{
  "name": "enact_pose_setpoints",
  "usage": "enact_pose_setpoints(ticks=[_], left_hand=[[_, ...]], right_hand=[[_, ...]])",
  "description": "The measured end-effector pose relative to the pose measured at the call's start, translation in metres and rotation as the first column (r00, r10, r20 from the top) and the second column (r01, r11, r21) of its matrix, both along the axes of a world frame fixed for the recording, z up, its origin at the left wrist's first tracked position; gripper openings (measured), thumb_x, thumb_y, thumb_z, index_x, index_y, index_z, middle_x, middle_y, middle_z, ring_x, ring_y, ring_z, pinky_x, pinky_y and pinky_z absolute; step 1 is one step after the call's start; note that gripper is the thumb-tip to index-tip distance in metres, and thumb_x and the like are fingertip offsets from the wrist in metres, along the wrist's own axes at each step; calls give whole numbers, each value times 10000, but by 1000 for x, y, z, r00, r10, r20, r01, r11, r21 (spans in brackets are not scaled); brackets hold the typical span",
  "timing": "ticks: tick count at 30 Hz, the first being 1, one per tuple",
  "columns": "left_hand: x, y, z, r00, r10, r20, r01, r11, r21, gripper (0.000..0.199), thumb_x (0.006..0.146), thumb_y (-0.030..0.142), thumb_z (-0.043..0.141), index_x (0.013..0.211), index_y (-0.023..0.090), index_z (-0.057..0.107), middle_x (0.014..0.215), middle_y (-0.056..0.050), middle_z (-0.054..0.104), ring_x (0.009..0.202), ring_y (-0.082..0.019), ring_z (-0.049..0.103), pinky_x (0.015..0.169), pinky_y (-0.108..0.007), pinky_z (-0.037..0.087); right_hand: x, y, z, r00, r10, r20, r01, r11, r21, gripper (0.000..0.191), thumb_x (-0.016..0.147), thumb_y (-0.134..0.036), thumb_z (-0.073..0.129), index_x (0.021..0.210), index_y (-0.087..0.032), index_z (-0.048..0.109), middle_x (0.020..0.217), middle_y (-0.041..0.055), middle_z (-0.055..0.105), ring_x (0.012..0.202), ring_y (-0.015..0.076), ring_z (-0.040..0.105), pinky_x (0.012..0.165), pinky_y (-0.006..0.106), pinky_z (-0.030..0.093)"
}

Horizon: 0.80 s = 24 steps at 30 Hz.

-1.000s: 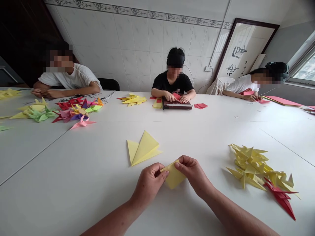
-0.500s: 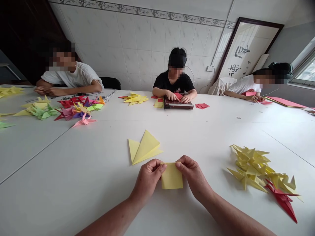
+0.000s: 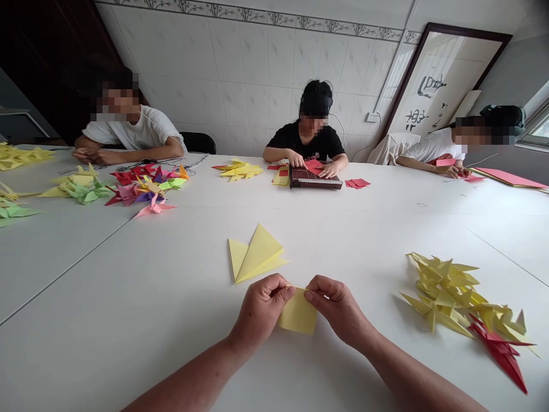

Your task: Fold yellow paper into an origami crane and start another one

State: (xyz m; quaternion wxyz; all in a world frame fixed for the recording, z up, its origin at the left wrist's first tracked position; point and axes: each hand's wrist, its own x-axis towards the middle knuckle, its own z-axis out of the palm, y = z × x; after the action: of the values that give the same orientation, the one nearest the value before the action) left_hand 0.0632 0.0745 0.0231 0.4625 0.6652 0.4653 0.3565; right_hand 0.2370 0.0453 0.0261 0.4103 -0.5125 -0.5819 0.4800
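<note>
Your left hand [image 3: 259, 306] and right hand [image 3: 343, 308] are each closed to a thumb-and-finger pinch, and together they have hold of one small yellow paper [image 3: 299, 315] by its upper edge, one hand near each upper corner. The paper lies squarely between them, so neither hand is nearer; it looks almost square, with no clear long axis, its pinched edge running roughly from hand to hand and the rest hanging toward you. Whether its lower edge touches the white table [image 3: 171, 320], you cannot tell. Just past your left hand, toward the table's far edge, lie folded yellow sheets [image 3: 261, 252]. Well to your right, nearer the right hand, is a heap of yellow paper figures [image 3: 446, 286], with a red paper figure [image 3: 501, 350] at its near end. Left, toward the far edge, sits a mixed-colour heap [image 3: 148, 187]; at that edge's middle, a co-worker [image 3: 289, 137] has both hands at a dark cutter [image 3: 315, 184].
</note>
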Motion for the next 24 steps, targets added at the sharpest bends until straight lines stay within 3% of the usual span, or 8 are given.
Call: enact_pose_setpoints(ticks=[5, 10, 13, 17, 24], left_hand=[[1, 1, -2, 1000, -17, -5, 16, 998, -55, 307, 823, 399, 529, 628, 186, 425, 589, 53, 384, 566, -95, 338, 512, -197, 292], [2, 0, -3, 996, -48, -79, 50, 999, 21, 335, 839, 354, 500, 586, 184, 359, 571, 48, 343, 558, -92, 306, 500, -206, 260], [5, -2, -4, 985, -95, -143, 106, 992, 70, 367, 838, 377, 517, 569, 179, 365, 566, 43, 359, 560, -93, 318, 493, -209, 254], [8, -5, -5, 975, -99, -199, 125, 985, 121, 378, 851, 385, 508, 564, 175, 378, 555, 42, 364, 548, -89, 324, 481, -209, 248], [-1, 7, -8, 977, -79, -200, 123, 968, 220, 258, 849, 270, 475, 608, 179, 453, 578, 32, 468, 558, -95, 415, 513, -206, 334]], right_hand=[[3, 1, -6, 995, -56, -86, 57, 998, 3, 267, 839, -362, 551, 649, -189, 482, 617, -40, 428, 608, 108, 355, 557, 237, 291], [5, 0, 4, 995, -7, 100, 8, 1000, -7, 137, 824, -286, 557, 720, -201, 529, 688, -28, 517, 647, 119, 425, 554, 231, 313], [1, 0, 10, 993, 1, 121, -5, 999, 33, 44, 791, -256, 597, 783, -212, 594, 771, -11, 584, 741, 144, 497, 610, 238, 366], [-4, -2, 7, 1000, -15, 24, 14, 999, 31, 184, 814, -280, 573, 653, -192, 572, 685, -13, 554, 663, 128, 475, 593, 243, 363], [-2, 3, -2, 951, -119, -285, 116, 993, -28, 257, 798, -388, 625, 665, -191, 529, 613, -36, 480, 590, 111, 419, 563, 240, 341]])
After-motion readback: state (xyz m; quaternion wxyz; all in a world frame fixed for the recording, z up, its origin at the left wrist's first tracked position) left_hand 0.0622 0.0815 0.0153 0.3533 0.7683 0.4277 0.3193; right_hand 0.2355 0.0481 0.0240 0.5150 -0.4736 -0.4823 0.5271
